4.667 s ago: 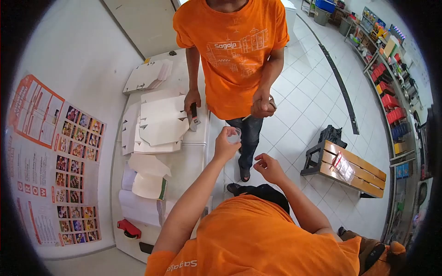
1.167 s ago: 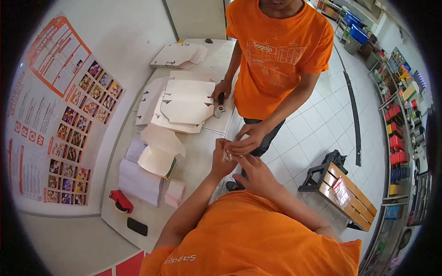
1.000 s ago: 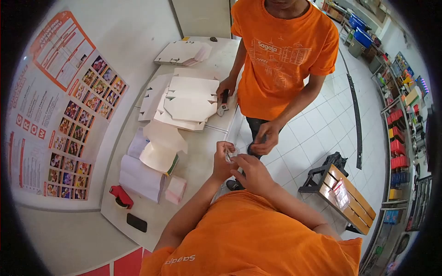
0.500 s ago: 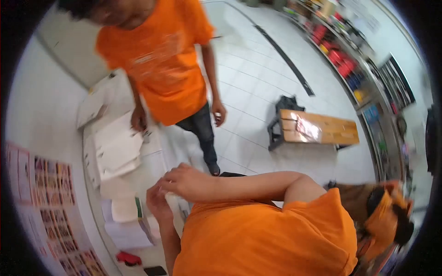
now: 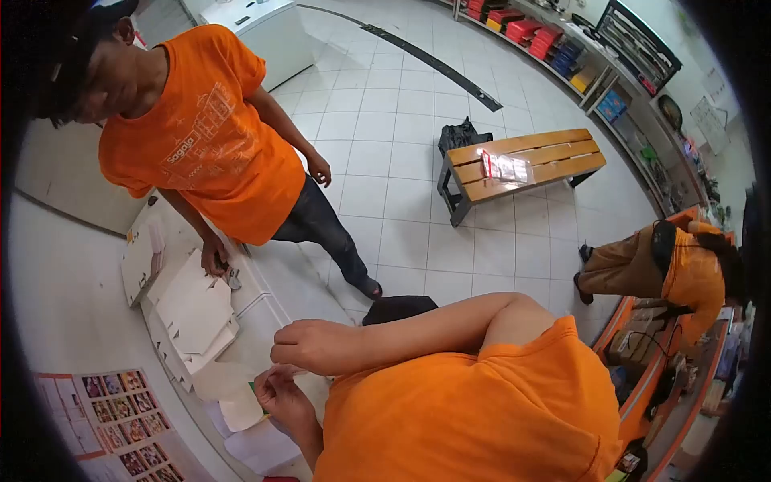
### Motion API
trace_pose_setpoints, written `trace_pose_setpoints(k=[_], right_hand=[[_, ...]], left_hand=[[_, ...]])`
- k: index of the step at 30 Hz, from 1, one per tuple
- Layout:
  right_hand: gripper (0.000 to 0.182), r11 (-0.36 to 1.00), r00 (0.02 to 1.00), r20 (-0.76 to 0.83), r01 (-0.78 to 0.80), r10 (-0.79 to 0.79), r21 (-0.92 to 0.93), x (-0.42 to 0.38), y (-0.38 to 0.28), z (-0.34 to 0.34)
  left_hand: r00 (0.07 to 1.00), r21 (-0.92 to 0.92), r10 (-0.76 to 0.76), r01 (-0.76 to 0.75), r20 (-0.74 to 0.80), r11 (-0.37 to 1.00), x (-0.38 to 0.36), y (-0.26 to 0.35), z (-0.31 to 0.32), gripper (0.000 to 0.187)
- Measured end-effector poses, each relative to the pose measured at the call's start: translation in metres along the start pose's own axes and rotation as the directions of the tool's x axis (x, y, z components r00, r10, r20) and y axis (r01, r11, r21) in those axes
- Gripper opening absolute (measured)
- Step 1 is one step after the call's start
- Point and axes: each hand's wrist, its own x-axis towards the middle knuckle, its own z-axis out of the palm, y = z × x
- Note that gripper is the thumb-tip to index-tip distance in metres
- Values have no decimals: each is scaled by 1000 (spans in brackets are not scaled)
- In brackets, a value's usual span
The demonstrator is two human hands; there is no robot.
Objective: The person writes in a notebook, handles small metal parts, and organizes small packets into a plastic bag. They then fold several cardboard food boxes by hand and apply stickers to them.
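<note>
My right hand (image 5: 317,346) is held in front of my orange shirt, its fingers curled. Just below it my left hand (image 5: 283,395) is bent, thumb and fingertips pinched together close under the right hand. Whatever lies between the fingers is too small or hidden to make out. Beyond my hands, on a white surface, lie papers (image 5: 245,450) and a cream-coloured sheet (image 5: 218,386). Farther off is a stack of white cut card sheets (image 5: 193,309). A co-worker's hand (image 5: 214,255) rests by that stack, near a small grey metallic object (image 5: 234,278).
A co-worker in an orange shirt (image 5: 213,145) stands ahead. On the tiled floor is a wooden bench (image 5: 554,157) with a clear packet (image 5: 507,169) on it; a black bag (image 5: 459,135) sits behind. Another person (image 5: 683,269) bends at the right beside orange-edged shelving (image 5: 622,325).
My view has turned and sharpened, so the co-worker and bench appear farther left. The bending person shows more fully. My hands stay close together; the left fingers now show below the right hand.
</note>
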Motion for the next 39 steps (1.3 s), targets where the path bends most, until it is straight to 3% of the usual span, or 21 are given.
trace_pose_setpoints(k=[5, 7, 8, 9, 11, 12, 13, 14, 15, 17, 20, 26, 31, 38, 39], right_hand=[[33, 987, 994, 57, -104, 97, 123, 0, -2, -3], [39, 970, 989, 77, -139, 126, 201, -4, 1, -16], [45, 938, 959, 165, -264, 230, 225, -9, 7, -31], [51, 891, 910, 257, -386, 325, 241, -15, 13, -46], [61, 805, 783, 336, -584, 524, 105, -53, 60, -66], [75, 762, 722, 342, -647, 601, 28, -85, 84, -74], [85, 701, 614, 399, -704, 681, -113, -120, 109, -76], [90, 570, 448, 503, -814, 739, -111, -149, 120, -75], [90, 570, 446, 505, -813, 739, -117, -172, 126, -65], [89, 447, 483, 485, -873, 729, 196, -204, 118, -40], [85, 442, 421, 450, -895, 787, 63, -200, 97, -46], [81, 430, 378, 470, -903, 797, -4, -198, 89, -54], [83, 431, 382, 479, -902, 790, 10, -203, 92, -55], [87, 416, 385, 554, -906, 738, 75, -199, 102, -55], [87, 419, 387, 555, -905, 737, 74, -198, 104, -56]], left_hand=[[998, 94, -44, 47, -36, 994, -7, 8, -6, 18], [999, 105, 24, -19, -38, 994, -8, 7, -13, 19], [999, 112, 19, -14, -46, 994, -8, 7, -17, 19], [998, 124, 68, -65, -16, 990, -7, 6, -21, 19], [994, 137, 109, -109, 13, 985, -7, 4, -32, 19], [993, 182, 117, -114, -7, 977, -8, 2, -38, 20], [992, 228, 126, -118, -22, 966, -9, 1, -43, 21], [992, 228, 122, -114, -24, 967, -9, 1, -46, 21], [994, 213, 99, -86, -52, 973, -9, 1, -46, 22], [995, 198, 63, -47, -77, 979, -10, 1, -45, 23], [996, 244, 32, -10, -83, 970, -6, 0, -45, 24], [999, 217, -15, 24, -46, 976, 3, -2, -40, 22], [999, 163, 7, -13, 33, 987, 3, 3, -25, 20], [999, 174, -30, 34, -24, 984, -8, 2, -19, 17], [999, 193, -32, 40, -44, 980, -9, 4, -14, 24]])
